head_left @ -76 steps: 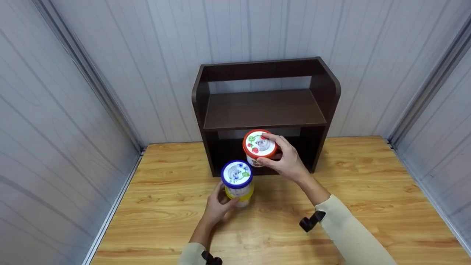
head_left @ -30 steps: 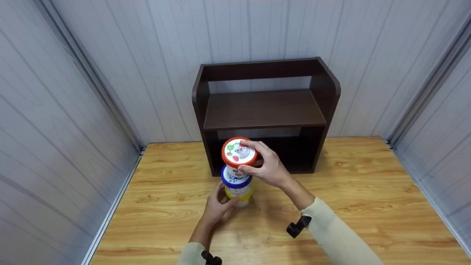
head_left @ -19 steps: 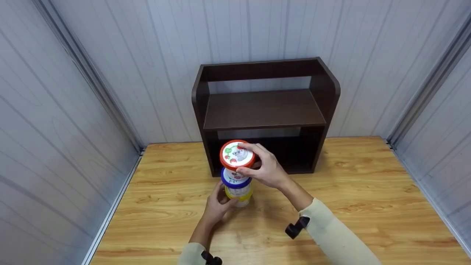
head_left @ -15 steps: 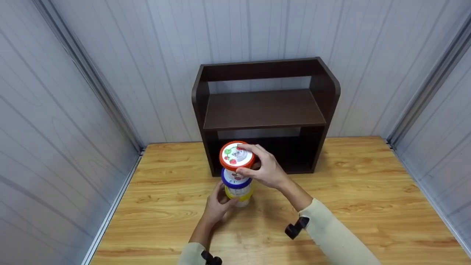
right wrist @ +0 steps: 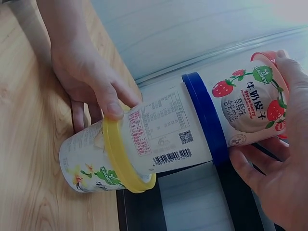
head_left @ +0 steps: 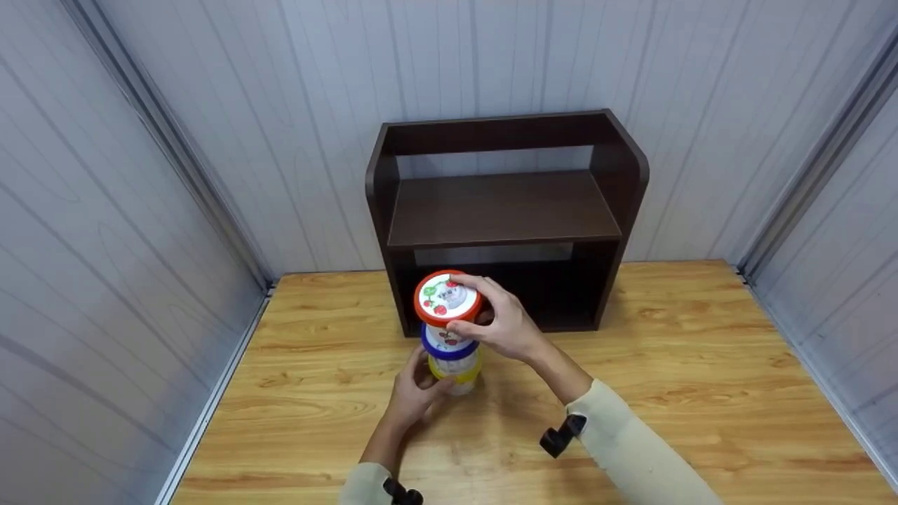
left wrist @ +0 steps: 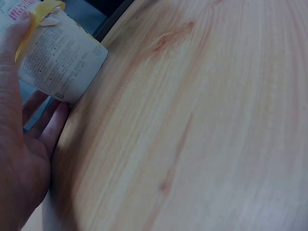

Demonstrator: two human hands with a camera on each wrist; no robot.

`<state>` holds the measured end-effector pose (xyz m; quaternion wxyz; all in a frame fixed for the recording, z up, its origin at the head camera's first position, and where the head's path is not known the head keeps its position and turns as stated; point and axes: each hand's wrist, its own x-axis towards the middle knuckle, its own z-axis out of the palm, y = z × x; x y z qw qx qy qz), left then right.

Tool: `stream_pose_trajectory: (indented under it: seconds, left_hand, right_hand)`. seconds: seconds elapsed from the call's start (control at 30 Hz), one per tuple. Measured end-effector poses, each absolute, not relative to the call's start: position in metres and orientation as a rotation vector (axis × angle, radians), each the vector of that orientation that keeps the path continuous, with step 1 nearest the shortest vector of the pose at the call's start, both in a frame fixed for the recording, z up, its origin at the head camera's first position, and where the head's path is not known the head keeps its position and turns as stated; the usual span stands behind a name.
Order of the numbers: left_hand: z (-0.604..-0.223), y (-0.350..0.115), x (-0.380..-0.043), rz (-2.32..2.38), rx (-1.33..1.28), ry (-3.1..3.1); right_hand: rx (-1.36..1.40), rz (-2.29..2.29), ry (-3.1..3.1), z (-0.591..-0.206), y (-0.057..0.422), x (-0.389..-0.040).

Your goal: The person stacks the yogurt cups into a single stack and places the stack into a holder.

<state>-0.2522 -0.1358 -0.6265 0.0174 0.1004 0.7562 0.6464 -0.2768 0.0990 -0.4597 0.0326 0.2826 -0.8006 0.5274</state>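
Three white yogurt cups form a tower in front of the shelf. At the bottom, on the table, is the yellow-lidded cup (right wrist: 84,156). My left hand (head_left: 412,394) grips it, the thumb (right wrist: 114,108) lying at the yellow rim. Above it stands the blue-lidded cup (right wrist: 161,130), with its barcode side towards the right wrist camera. A red-lidded cup (head_left: 446,297) with strawberries printed on it tops the tower, its base right at the blue lid. My right hand (head_left: 506,324) holds this cup from the right, fingers over the lid and thumb on the near side.
A dark brown two-level shelf unit (head_left: 505,209) stands at the back of the wood-grain table (head_left: 316,393), close behind the cups. Pale wall panels (head_left: 119,231) enclose the table on the left, right and back.
My right hand has brought the red-lidded cup left and down from in front of the shelf onto the blue-lidded cup, with a small leftward shift lately. The left hand has stayed in place.
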Motion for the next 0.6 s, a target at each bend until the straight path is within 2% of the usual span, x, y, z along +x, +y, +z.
stream_pose_trajectory:
  seconds: [0.6]
  left_hand:
    - [-0.6263, -0.1375, -0.2517, 2.013, 0.321, 2.339]
  right_hand:
    - [0.899, 1.644, -2.422, -0.4627, 0.1066, -0.2788]
